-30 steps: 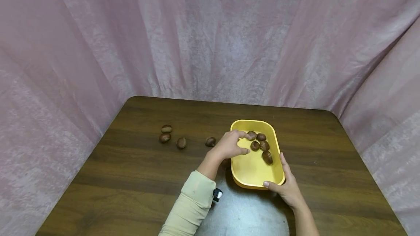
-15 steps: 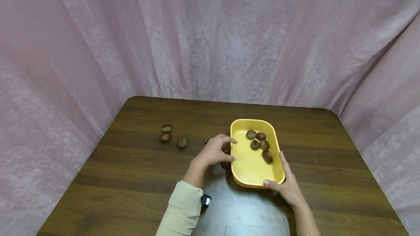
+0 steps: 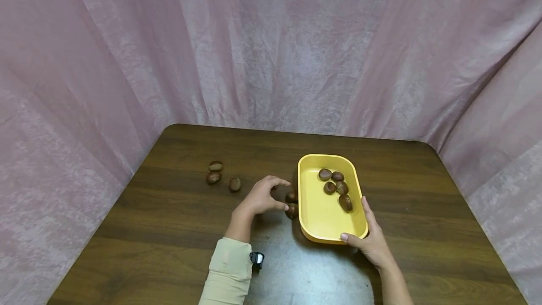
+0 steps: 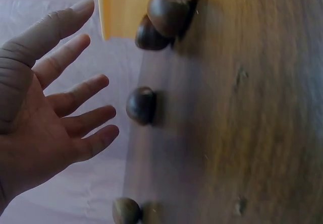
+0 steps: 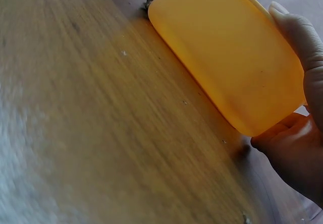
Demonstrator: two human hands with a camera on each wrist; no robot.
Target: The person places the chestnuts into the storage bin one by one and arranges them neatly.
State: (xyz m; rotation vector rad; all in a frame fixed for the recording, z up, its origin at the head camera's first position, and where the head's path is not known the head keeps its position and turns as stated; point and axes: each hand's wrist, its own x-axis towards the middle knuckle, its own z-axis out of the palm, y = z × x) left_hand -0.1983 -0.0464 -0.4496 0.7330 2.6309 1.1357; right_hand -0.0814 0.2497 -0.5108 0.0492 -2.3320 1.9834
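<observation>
My right hand [image 3: 374, 244] grips the near right corner of a yellow plastic box [image 3: 319, 220], thumb over the rim and fingers along the outer side. Inside the box several chestnuts [image 3: 345, 203] lie toward the right and far end. My left hand [image 3: 260, 196] hovers just left of the box, fingers spread and relaxed, with nothing in them. Close by its fingertips, two chestnuts [image 4: 169, 12] sit against the box's left side. Another chestnut [image 4: 141, 105] is on the table beyond the left hand, mostly hidden by it in the head view.
Three more chestnuts [image 3: 213, 178] lie farther left on the dark wooden table [image 3: 169, 229]. A shiny grey patch [image 3: 313, 272] covers the table's near middle. Pink curtains [image 3: 271, 51] hang behind and at both sides.
My left hand has moved left from over the box to beside it, uncovering the chestnuts inside and the two at its left side. The right hand and box have stayed put.
</observation>
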